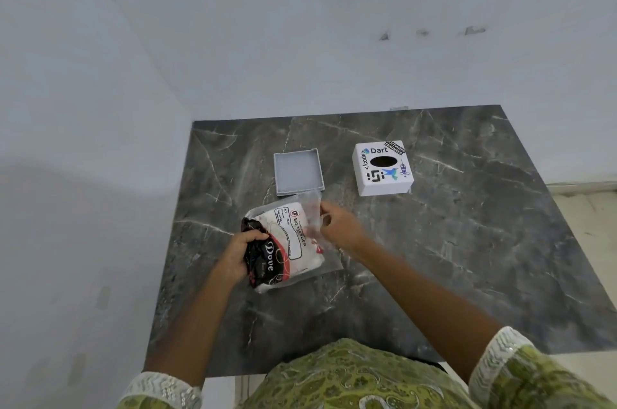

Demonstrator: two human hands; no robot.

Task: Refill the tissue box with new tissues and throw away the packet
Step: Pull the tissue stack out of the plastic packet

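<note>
A plastic tissue packet point(287, 248), white with a black and red printed end, lies on the dark marble table point(434, 258). My left hand point(238, 253) grips its black end. My right hand point(337, 225) pinches the clear plastic flap at the packet's far end. Beyond the packet lies the tissue box's shallow white base tray point(298, 173), open side up and empty. To the right of the tray stands the white box cover point(382, 168) with stickers and a dark oval slot on top.
White walls enclose the table at the back and left, forming a corner. The table's right edge drops to a light floor point(587, 215). My green patterned clothing point(350, 378) fills the bottom of the view.
</note>
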